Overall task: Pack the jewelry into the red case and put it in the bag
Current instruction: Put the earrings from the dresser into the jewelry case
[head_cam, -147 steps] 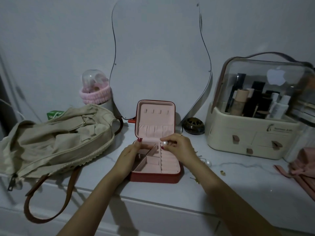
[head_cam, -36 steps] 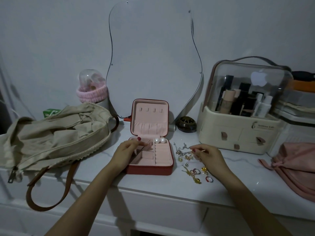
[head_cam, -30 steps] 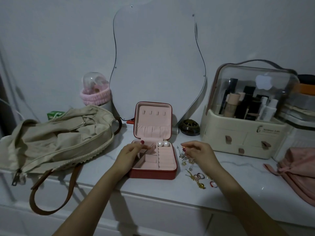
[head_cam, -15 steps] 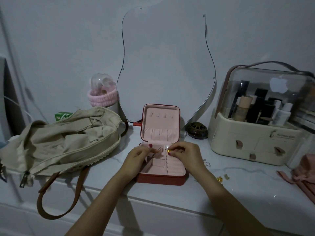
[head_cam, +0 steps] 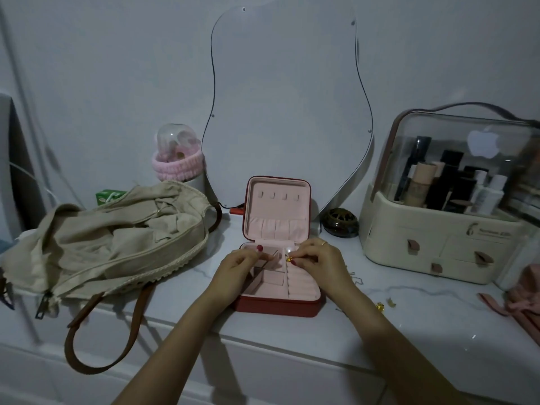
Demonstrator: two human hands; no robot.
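Red case (head_cam: 277,301) is lying open in the middle of the frame, and two hands are working over it.

Its pink lid is standing up at the back. Right hand (head_cam: 321,263) is pinching a small gold piece (head_cam: 289,259) between thumb and finger, just over the ring rolls on the right side of the case, next to a white pearl (head_cam: 290,250). Left hand (head_cam: 238,266) is resting on the left side of the case with its fingers curled in tight; I cannot tell if it is holding anything. Beige bag (head_cam: 108,241) is lying unzipped at the left of the frame, near the case. More small gold bits (head_cam: 380,306) are sitting on the white table (head_cam: 423,323) at the lower right. A makeup box (head_cam: 450,200) is standing at the far right.
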